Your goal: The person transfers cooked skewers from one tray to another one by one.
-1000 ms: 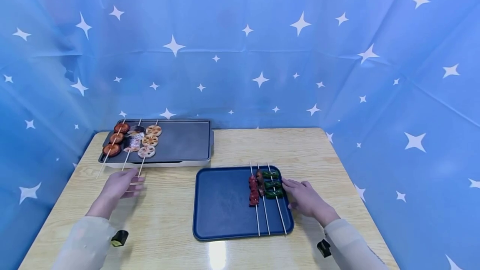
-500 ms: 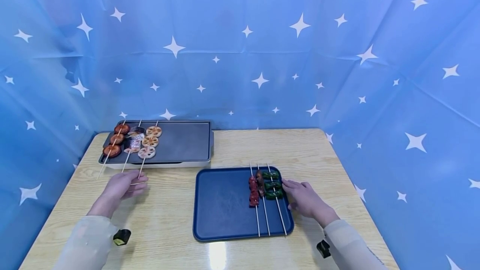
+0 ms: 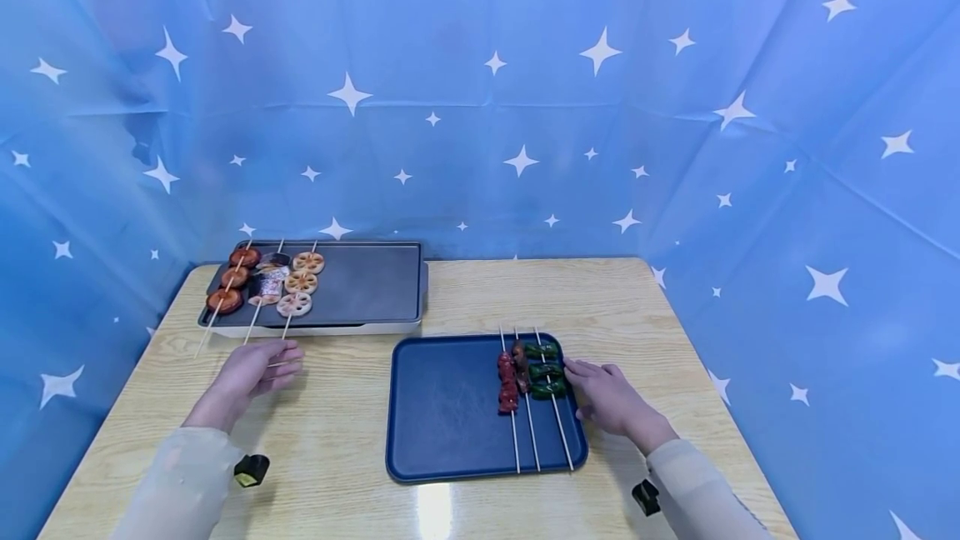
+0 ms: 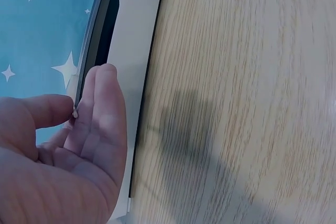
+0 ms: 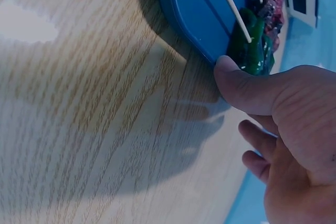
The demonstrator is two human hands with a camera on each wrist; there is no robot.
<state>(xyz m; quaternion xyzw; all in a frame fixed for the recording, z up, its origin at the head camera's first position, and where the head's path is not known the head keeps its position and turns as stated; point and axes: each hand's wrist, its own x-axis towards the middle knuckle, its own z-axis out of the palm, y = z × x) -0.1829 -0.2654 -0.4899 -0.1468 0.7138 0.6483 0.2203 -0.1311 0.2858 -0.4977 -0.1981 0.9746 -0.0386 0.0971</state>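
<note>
In the head view my left hand (image 3: 253, 372) is at the front edge of the griddle (image 3: 367, 277), by the lower end of the lotus root skewer (image 3: 294, 304). The left wrist view shows the stick's tip (image 4: 75, 113) pinched between thumb and index finger, the other fingers extended. Left of it on the griddle lie a fish skewer (image 3: 265, 283) and a mushroom skewer (image 3: 234, 277). My right hand (image 3: 615, 398) touches the right rim of the blue tray (image 3: 442, 407), thumb against its edge; the index finger is mostly hidden in the right wrist view.
On the tray's right side lie a red meat skewer (image 3: 507, 386), a brown skewer (image 3: 521, 365) and a green pepper skewer (image 3: 547, 371), sticks toward the front. The wooden table (image 3: 330, 457) meets a blue star-patterned curtain (image 3: 465, 148) at the back and sides.
My left hand has shifted slightly right along the griddle's front, its fingers now covering the lotus root skewer's stick end. My right hand and the tray stay in place.
</note>
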